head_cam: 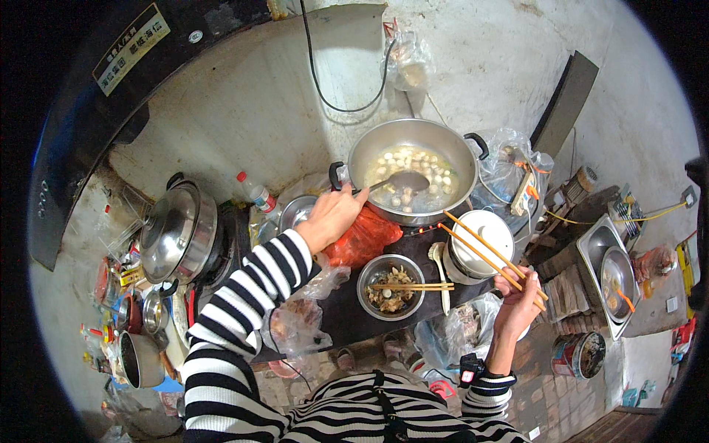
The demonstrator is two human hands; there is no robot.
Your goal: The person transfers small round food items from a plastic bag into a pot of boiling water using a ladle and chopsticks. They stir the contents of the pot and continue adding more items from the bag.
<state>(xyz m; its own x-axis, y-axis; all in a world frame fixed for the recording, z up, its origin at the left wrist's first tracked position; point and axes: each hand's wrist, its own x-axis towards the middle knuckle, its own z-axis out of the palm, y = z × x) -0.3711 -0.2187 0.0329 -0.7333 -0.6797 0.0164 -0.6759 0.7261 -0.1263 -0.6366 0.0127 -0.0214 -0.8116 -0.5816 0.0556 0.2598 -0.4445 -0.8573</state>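
Observation:
My left hand (335,216) grips the handle of a metal ladle (409,180), whose bowl rests in a large steel pot (412,128) with black side handles. Pale round balls (437,165) float in the cloudy broth around it. In my right hand (520,296) is a pair of long wooden chopsticks (487,255), their tips pointing toward the pot's lower right rim. Below the pot stands a steel bowl (363,296) of brownish chopped food (396,302), with a second pair of chopsticks (412,287) laid across it. An orange-red plastic bag (363,238) bulges beside my left hand.
A white lidded container (482,238) and a brush (439,271) are right of the bowl. Left is a lidded steel pot (171,238); a plastic bottle (257,194) stands near the wall. A power strip (522,194) lies among plastic bags at right, before a sink (598,238).

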